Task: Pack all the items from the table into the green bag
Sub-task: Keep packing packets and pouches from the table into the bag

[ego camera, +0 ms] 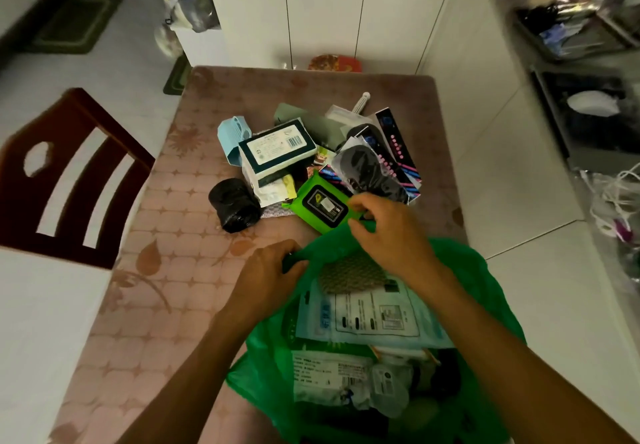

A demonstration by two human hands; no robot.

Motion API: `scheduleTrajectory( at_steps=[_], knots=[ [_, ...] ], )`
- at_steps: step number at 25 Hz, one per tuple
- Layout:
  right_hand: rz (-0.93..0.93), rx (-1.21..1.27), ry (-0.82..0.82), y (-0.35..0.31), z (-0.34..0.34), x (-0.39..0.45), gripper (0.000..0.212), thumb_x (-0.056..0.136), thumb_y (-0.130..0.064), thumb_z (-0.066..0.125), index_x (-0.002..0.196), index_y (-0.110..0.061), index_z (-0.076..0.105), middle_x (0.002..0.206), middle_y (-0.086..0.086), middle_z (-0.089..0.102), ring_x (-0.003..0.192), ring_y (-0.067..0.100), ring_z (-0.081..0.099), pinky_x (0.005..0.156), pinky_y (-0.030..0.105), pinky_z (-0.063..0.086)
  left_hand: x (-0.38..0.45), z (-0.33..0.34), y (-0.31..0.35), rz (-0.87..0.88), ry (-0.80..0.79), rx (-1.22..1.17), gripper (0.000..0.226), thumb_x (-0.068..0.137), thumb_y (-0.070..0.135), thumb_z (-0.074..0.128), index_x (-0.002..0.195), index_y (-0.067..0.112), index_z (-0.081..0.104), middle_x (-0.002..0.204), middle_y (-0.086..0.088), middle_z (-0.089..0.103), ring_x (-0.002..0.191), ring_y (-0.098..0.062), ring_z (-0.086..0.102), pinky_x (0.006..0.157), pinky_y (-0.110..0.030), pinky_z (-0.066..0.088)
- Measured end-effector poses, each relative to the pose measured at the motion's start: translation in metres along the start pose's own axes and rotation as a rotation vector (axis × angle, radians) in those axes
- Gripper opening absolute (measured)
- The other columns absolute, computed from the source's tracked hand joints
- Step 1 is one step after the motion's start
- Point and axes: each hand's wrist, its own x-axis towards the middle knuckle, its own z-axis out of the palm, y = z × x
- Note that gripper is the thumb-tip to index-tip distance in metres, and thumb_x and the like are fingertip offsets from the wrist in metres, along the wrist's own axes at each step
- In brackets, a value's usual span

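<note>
A: Nearest the camera, the green bag (485, 291) hangs off the near edge of the worktop (166, 270), mouth up, with packets already inside. The left hand (266, 270) grips its rim, fingers curled round the plastic.

B: And the right hand (388, 232)?

A: It reaches over the far rim, thumb and fingers pinching the near corner of the green wipes pack (322, 204), which lies flat just beyond the bag, its long axis slanting toward the far left.

B: So the right is the nearer hand, and the pack comes straight back toward the mouth?

A: I judge so; the path is short and open. Farther off, the black roll (235, 204), the dark box (273, 147) and the rest of the pile wait, well inside the worktop edges.
</note>
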Motion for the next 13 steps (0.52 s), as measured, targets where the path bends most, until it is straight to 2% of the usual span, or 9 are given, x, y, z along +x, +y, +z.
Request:
scheduleTrajectory(
  at_steps=[2, 5, 7, 9, 11, 13],
  knots=[
    [0.026, -0.111, -0.035, 0.011, 0.027, 0.045, 0.045, 0.088, -0.027, 0.062, 0.13, -0.017, 0.05, 0.126, 0.005, 0.059, 0.112, 0.024, 0.055, 0.088, 0.042, 0.05, 0.004, 0.0, -0.007, -0.026, -0.003, 0.0, 0.005, 0.088, 0.023, 0.063, 0.083, 0.021, 0.062, 0.068, 0.009, 0.06, 0.057, -0.005, 0.056, 0.051, -0.028, 0.046],
    [0.152, -0.371, -0.315, 0.039, 0.078, 0.094, 0.073, 0.085, -0.036, 0.064, 0.144, -0.014, 0.028, 0.148, 0.012, 0.036, 0.13, 0.038, 0.038, 0.1, 0.051, 0.038, 0.008, -0.003, -0.017, -0.013, -0.006, 0.043, 0.009, 0.088, 0.027, 0.061, 0.084, 0.019, 0.063, 0.069, -0.001, 0.064, 0.059, -0.013, 0.057, 0.054, -0.038, 0.048],
    [0.267, -0.493, -0.445, 0.055, 0.109, 0.106, 0.096, 0.077, -0.044, 0.07, 0.149, -0.017, 0.012, 0.151, 0.016, 0.028, 0.134, 0.043, 0.031, 0.104, 0.056, 0.031, 0.008, -0.008, -0.022, 0.012, -0.073, 0.032, 0.01, 0.086, 0.03, 0.062, 0.087, 0.021, 0.065, 0.073, 0.0, 0.067, 0.063, -0.013, 0.06, 0.058, -0.037, 0.05],
    [0.308, -0.649, -0.438, 0.063, 0.132, 0.108, 0.112, 0.069, -0.051, 0.074, 0.15, -0.018, 0.003, 0.148, 0.02, 0.032, 0.132, 0.044, 0.033, 0.105, 0.056, 0.029, 0.005, -0.015, -0.026, 0.019, -0.255, -0.059, 0.012, 0.083, 0.031, 0.066, 0.094, 0.025, 0.068, 0.082, 0.006, 0.07, 0.07, -0.005, 0.063, 0.064, -0.031, 0.053],
    [0.292, -0.701, -0.377, 0.061, 0.137, 0.109, 0.113, 0.067, -0.054, 0.072, 0.149, -0.015, 0.006, 0.143, 0.022, 0.039, 0.128, 0.042, 0.04, 0.105, 0.054, 0.031, 0.001, -0.019, -0.029, 0.006, -0.377, -0.072, 0.016, 0.082, 0.031, 0.069, 0.096, 0.024, 0.069, 0.085, 0.008, 0.071, 0.073, -0.003, 0.064, 0.065, -0.027, 0.053],
    [0.319, -0.444, -0.305, 0.052, 0.12, 0.106, 0.102, 0.068, -0.051, 0.072, 0.145, -0.016, 0.016, 0.135, 0.019, 0.05, 0.118, 0.039, 0.051, 0.094, 0.049, 0.044, 0.002, -0.018, -0.031, -0.014, -0.301, 0.0, 0.008, 0.083, 0.03, 0.067, 0.083, 0.022, 0.065, 0.073, 0.009, 0.066, 0.065, -0.002, 0.059, 0.058, -0.03, 0.047]
  ],
)
